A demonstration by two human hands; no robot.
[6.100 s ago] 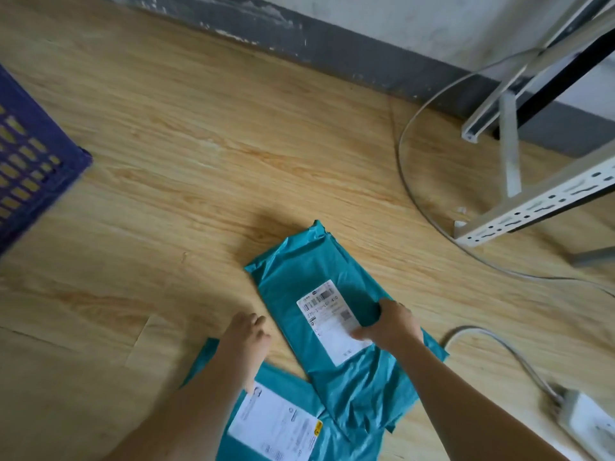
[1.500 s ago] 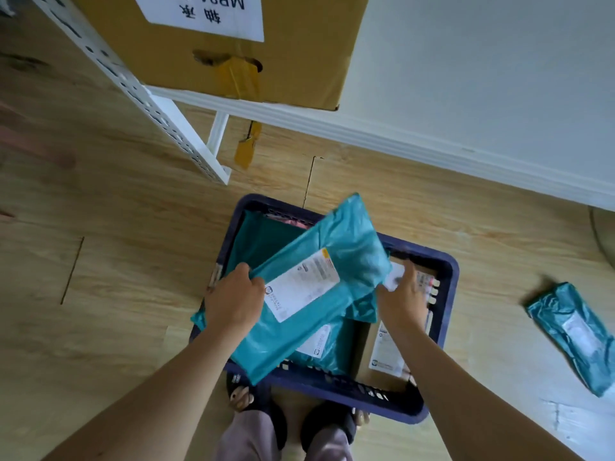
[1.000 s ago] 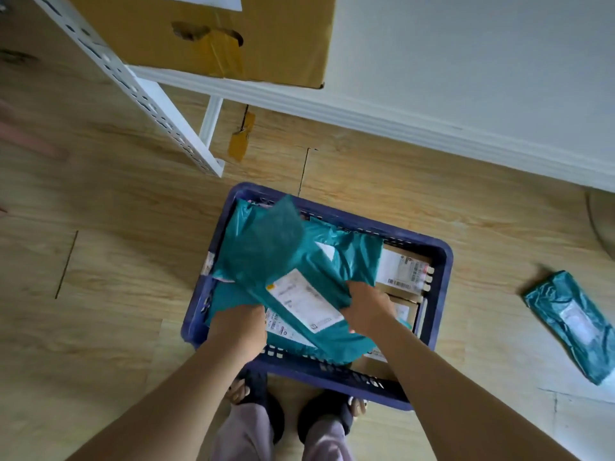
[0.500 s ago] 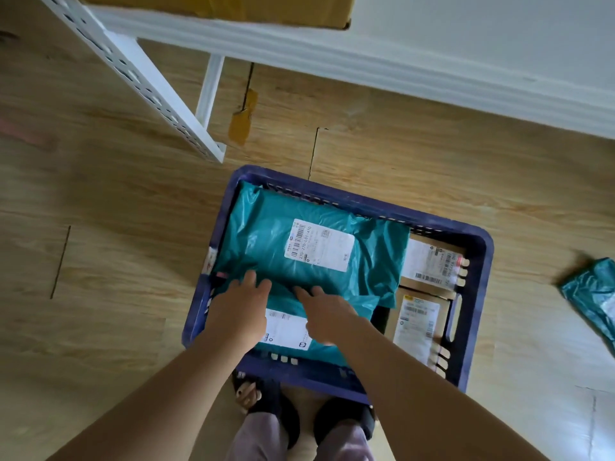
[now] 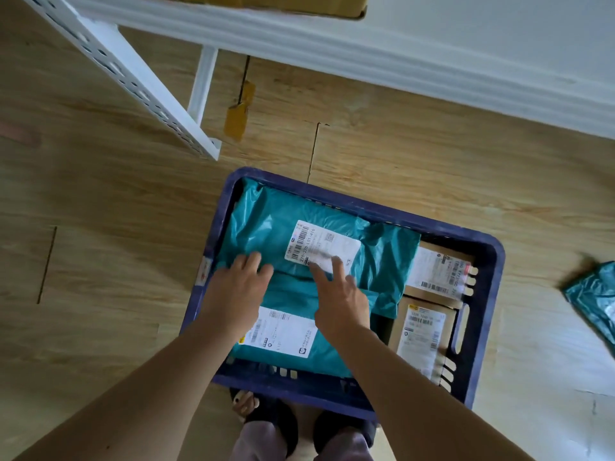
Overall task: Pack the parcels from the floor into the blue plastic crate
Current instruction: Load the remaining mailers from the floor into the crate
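On the pale wood-plank floor (image 5: 100, 244) near white skirting (image 5: 399, 61), your left hand (image 5: 236, 294) and right hand (image 5: 339, 304) press flat-fingered on a teal plastic parcel (image 5: 266, 227) in the blue plastic crate (image 5: 299, 390).

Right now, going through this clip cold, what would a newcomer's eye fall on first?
The blue crate at centre draws the eye, with the left hand and right hand flat on the top teal parcel inside it. Labelled cardboard boxes fill the crate's right side. One stray teal parcel lies on the floor at the right edge.
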